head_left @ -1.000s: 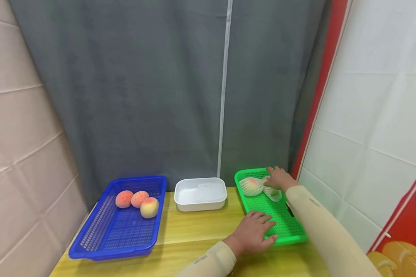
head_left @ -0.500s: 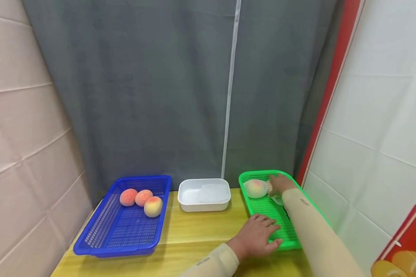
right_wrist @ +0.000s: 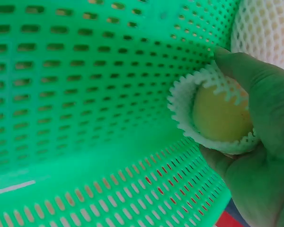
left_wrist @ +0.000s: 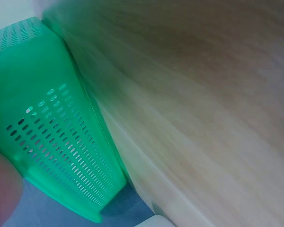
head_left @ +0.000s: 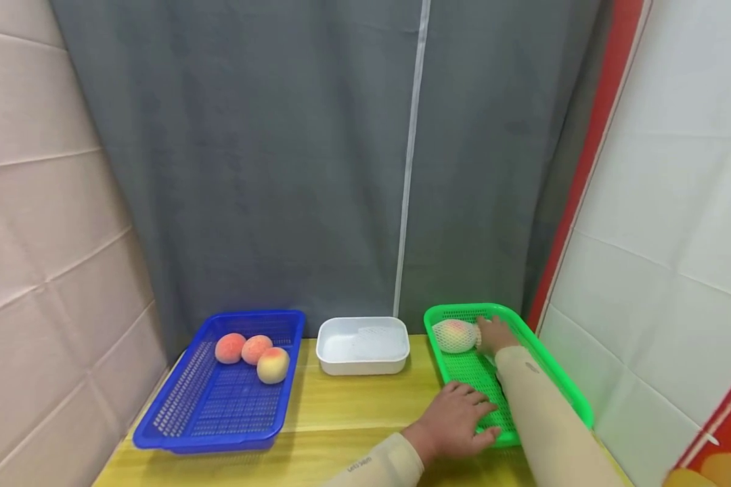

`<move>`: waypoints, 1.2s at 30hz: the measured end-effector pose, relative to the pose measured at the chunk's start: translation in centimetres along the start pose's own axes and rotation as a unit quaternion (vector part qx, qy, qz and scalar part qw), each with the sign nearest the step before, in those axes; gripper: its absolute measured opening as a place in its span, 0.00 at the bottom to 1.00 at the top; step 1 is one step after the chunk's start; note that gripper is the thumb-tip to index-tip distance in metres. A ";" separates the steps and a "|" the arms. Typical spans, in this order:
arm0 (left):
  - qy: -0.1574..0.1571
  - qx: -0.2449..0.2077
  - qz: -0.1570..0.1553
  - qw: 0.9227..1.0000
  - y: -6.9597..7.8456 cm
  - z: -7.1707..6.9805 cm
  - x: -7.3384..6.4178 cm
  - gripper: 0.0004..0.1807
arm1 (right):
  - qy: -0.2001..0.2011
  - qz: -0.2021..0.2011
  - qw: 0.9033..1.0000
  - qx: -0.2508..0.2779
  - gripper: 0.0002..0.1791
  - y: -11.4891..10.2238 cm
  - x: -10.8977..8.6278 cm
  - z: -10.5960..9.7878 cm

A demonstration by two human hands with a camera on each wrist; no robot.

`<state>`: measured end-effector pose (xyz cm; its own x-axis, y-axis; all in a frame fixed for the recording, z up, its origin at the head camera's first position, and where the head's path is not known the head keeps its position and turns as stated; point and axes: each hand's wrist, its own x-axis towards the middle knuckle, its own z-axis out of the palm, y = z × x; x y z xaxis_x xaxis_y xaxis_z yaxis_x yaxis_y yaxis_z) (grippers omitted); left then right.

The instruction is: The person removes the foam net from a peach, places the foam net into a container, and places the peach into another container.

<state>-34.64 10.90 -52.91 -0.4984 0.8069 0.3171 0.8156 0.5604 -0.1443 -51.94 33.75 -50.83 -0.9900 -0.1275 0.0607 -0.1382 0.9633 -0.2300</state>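
In the right wrist view, my right hand (right_wrist: pixel 270 123) grips a peach (right_wrist: pixel 220 113) in a white foam net (right_wrist: pixel 182 101), thumb on one side and fingers on the other. It is low inside the far end of the green basket (head_left: pixel 563 368); in the head view the hand and sleeve mostly hide this peach. A second netted peach (head_left: pixel 455 336) lies just to its left. My left hand (head_left: pixel 453 421) lies over the basket's near left corner, fingers spread and holding nothing. Only a blurred bit of that hand shows in the left wrist view, beside the basket's perforated wall (left_wrist: pixel 61 142).
A white tub (head_left: pixel 362 366) stands mid-table against the grey curtain (head_left: pixel 280 169), with a white net inside. Left of it, a blue basket (head_left: pixel 210 443) holds three bare peaches (head_left: pixel 273 365). White wall panels (head_left: pixel 664 270) rise close by the green basket on the right.
My right hand has come down onto the netted peach and closed round it, covering it from the head view. The left hand keeps its place at the basket. The head view has shifted slightly.
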 end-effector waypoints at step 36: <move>0.004 -0.011 -0.002 1.000 0.0 0.0 0.0 0.29 | 0.045 -0.029 0.999 -0.002 0.43 1.5 0.0 -1.5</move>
<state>-34.65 10.84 -52.88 -0.4997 0.8027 0.3255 0.8198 0.5597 -0.1215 -52.08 35.52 -49.68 -0.9737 -0.1607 0.1613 -0.1941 0.9561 -0.2193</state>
